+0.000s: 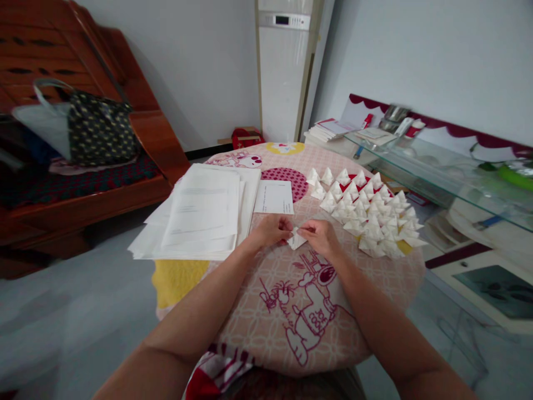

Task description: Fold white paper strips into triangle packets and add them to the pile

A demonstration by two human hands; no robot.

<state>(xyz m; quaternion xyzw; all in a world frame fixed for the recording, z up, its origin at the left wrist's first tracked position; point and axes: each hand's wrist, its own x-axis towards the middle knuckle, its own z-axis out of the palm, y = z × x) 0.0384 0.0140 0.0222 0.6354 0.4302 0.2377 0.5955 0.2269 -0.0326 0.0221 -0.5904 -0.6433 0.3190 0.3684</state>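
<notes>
Between my two hands, over the middle of the table, is a small folded piece of white paper [296, 240]. My left hand [272, 230] pinches its left side with closed fingers. From the right, the fingers of my right hand [320, 233] grip its other side. Just beyond my hands lies a flat sheet of printed paper [273, 196]. To the left sits a thick, uneven stack of white paper [204, 205]. Many pointed folded-paper pieces [370, 214] stand in close rows at the table's right side.
A pink patterned cloth covers the round table [266, 311]. At right stands a glass-topped cabinet [449, 166] with papers and metal containers. A wooden bench [156, 133] on the left carries a dark patterned bag [102, 130]. A tall white air conditioner [283, 78] stands behind.
</notes>
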